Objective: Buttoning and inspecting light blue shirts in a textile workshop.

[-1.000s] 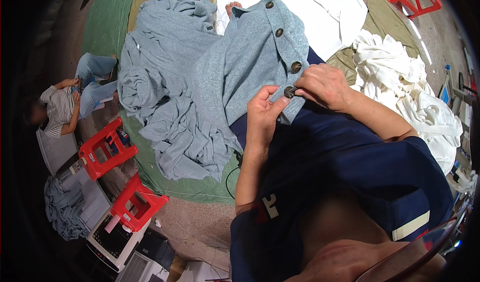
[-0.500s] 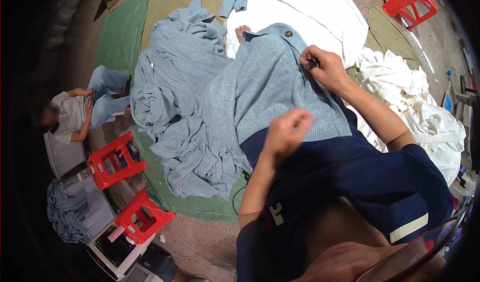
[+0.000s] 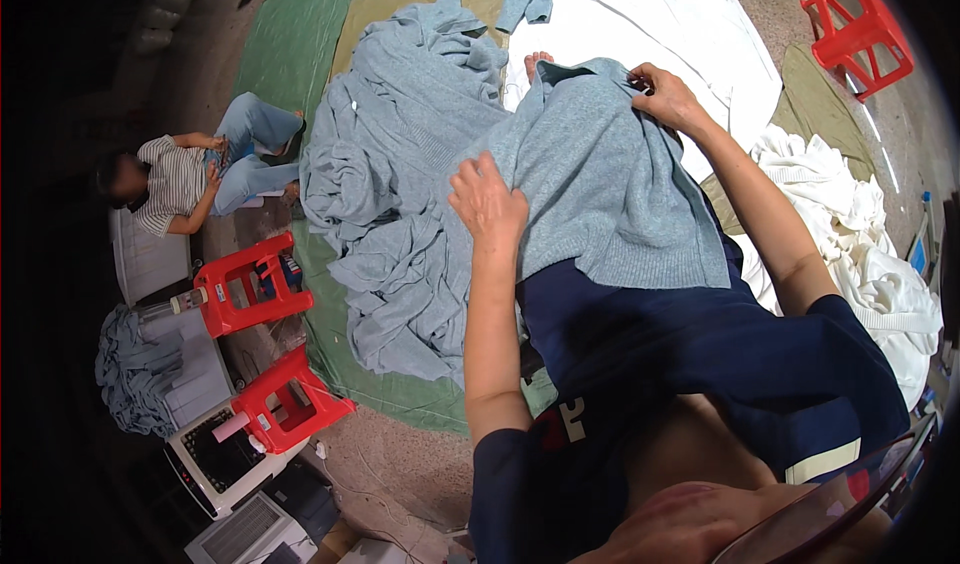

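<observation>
A light blue knitted garment [image 3: 610, 179] lies draped over my lap and knees. My right hand [image 3: 665, 94] pinches its far upper edge, fingers closed on the fabric. My left hand [image 3: 487, 202] grips the garment's left side, thumb and fingers bunched into the knit. A bare foot [image 3: 537, 62] shows just beyond the garment. To the left lies a big heap of the same light blue knitwear [image 3: 400, 194], spread on a green mat [image 3: 285, 34].
A pile of white knitwear [image 3: 860, 254] lies at my right; a white sheet [image 3: 680, 24] covers the ground ahead. Another person [image 3: 190, 174] sits on the left. Red plastic stools [image 3: 245, 284] [image 3: 290, 399] [image 3: 855, 29] stand around. A grey fabric pile [image 3: 135, 369] and a white crate [image 3: 215, 459] sit lower left.
Both hands left the buttons near my lap. The right hand pulled the garment's edge away from me, and the left hand moved up to grip its left side.
</observation>
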`<state>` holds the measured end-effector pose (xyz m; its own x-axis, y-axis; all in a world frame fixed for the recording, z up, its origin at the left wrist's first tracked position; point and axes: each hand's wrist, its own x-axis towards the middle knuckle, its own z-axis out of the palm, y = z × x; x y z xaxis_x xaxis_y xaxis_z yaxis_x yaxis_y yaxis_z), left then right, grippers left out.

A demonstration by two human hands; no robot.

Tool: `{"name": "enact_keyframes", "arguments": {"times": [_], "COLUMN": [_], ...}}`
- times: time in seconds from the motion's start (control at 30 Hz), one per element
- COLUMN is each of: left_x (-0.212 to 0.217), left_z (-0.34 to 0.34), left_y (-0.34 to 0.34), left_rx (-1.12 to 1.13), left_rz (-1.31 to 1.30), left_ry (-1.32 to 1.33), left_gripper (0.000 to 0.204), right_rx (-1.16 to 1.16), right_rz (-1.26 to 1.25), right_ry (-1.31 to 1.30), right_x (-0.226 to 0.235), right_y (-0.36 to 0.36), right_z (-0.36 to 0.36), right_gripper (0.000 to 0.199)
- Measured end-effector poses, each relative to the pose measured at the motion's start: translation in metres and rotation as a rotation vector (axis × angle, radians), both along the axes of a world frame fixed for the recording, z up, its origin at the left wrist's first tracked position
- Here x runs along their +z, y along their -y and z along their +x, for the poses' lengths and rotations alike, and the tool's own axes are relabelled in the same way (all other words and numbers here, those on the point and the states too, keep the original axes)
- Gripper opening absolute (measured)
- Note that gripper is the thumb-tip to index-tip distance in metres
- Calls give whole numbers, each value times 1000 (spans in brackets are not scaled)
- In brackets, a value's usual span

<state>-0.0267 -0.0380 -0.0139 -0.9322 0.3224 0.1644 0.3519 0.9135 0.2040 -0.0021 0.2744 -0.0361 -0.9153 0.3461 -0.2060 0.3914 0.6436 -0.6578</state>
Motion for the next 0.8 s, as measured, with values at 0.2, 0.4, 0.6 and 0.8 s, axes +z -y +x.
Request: {"name": "enact_keyframes", "arguments": {"times": [0.2,0.4,0.6,0.8], "left_x": [16,94,175,27], "left_z": [-10,23,56,-3], "left_y": [49,73,43,77], "left_rx": [219,307,88,282], "left_rz": [241,1523,1660,384], "left_ry": [102,653,871,212], "left_gripper": [18,28,17,19], "right_rx": [-4,-231,-40,186], "right_rz": [-56,-786,-881,-810], "right_ry": [1,-622,-915,-687], "right_x": [-5,6,122,153], "right_y": [-12,-32,-62,-32], "right_z": [-2,33,119,152], "right_gripper": [35,20,25,21]}}
